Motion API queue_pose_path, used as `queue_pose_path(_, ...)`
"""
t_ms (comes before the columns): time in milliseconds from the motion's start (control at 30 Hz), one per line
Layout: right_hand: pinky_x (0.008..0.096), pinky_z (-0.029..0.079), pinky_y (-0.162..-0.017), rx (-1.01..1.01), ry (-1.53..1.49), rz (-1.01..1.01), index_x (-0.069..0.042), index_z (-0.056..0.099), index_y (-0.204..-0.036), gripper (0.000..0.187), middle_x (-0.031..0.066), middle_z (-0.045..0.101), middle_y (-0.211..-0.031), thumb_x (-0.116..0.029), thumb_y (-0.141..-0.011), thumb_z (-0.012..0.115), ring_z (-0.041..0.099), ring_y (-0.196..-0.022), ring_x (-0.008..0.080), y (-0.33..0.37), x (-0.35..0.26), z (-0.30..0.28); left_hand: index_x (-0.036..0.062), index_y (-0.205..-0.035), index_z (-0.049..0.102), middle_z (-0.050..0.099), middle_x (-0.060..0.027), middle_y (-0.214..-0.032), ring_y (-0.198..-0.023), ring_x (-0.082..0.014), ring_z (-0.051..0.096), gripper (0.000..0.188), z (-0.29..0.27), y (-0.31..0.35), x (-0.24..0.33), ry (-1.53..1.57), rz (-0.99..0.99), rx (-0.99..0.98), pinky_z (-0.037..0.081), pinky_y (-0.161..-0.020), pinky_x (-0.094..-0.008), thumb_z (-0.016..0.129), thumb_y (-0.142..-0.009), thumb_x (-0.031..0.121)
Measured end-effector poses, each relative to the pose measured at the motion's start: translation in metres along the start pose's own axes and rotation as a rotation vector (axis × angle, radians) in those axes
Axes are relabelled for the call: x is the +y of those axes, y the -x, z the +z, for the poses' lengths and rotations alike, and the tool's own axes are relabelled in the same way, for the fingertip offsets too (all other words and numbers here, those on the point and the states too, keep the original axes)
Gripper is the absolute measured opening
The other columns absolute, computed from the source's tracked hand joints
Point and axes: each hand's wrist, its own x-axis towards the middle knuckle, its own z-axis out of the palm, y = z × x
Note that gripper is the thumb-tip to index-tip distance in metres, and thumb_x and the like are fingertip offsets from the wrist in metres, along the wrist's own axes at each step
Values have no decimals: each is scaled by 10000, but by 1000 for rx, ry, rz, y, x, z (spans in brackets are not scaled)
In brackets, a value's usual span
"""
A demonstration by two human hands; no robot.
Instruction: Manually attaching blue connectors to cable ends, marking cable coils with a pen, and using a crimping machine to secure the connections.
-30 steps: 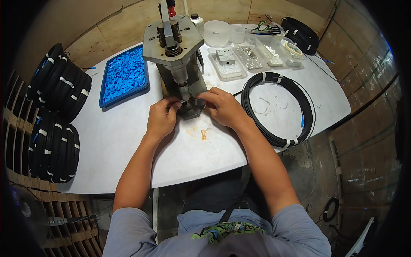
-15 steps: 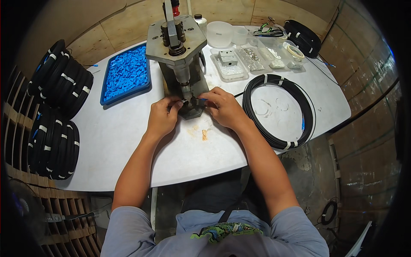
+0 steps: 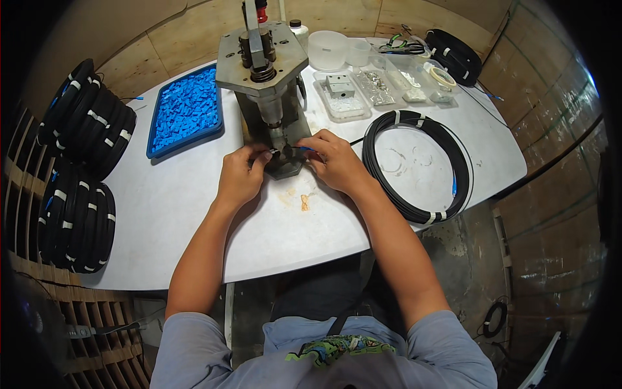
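A metal hand press [image 3: 262,55] stands on the white table in front of me, and both my hands meet at its base. My left hand [image 3: 242,172] is closed in a pinch at the left of the lower tooling; whatever lies between thumb and fingertips is too small to name. On the other side, my right hand [image 3: 335,162] pinches a blue connector [image 3: 306,149] on the end of a black cable, its tip pointing at the tooling. The cable passes behind that hand toward a large black cable coil [image 3: 370,155] lying flat on the right.
A blue tray [image 3: 154,154] heaped with small blue parts [image 3: 188,104] sits left of the press. Bundled black coils [image 3: 91,123] stack at the far left. Clear plastic boxes [image 3: 353,117] of small parts, tubs [image 3: 326,52] and another coil [image 3: 453,57] line the back right.
The view has shifted slightly, so everything sits a little further left in it. Both hands stay at the press base with hardly any movement of the fingers.
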Motion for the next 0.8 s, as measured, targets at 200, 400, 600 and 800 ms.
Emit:
queue_pose_path(200, 370, 511, -729, -12, -1, 8, -99, 656, -1038, 291, 121, 591, -932, -3, -763, 637, 620, -818, 316, 1, 1, -1, -36, -951, 666, 685, -185, -842, -776, -267, 675, 190, 1, 0, -1, 4, 23, -2, 514, -690, -331, 612, -843, 110)
queue_pose_path(400, 379, 509, -715, 7, 8, -5, -113, 658, -1037, 287, 117, 595, -899, -21, -766, 643, 616, -810, 317, 1, 1, -1, -35, -950, 668, 686, -184, -841, -773, -267, 675, 188, 1, 0, -1, -5, 25, -2, 514, -702, -337, 607, -845, 109)
queue_pose_path(600, 376, 509, -698, -8, 2, -33, -104, 656, -1026, 258, 122, 602, -885, -60, -772, 666, 617, -789, 312, 1, 2, 0, -31, -950, 668, 684, -189, -835, -766, -280, 675, 186, 1, 0, -2, -7, 27, 6, 513, -703, -339, 605, -844, 108)
queue_pose_path(800, 372, 508, -689, 9, -6, 37, -86, 661, -995, 203, 124, 604, -867, -103, -793, 681, 618, -757, 311, 1, -1, 1, -43, -968, 658, 687, -149, -815, -734, -195, 654, 191, 1, 1, -2, 13, 12, 6, 499, -693, -296, 590, -838, 78)
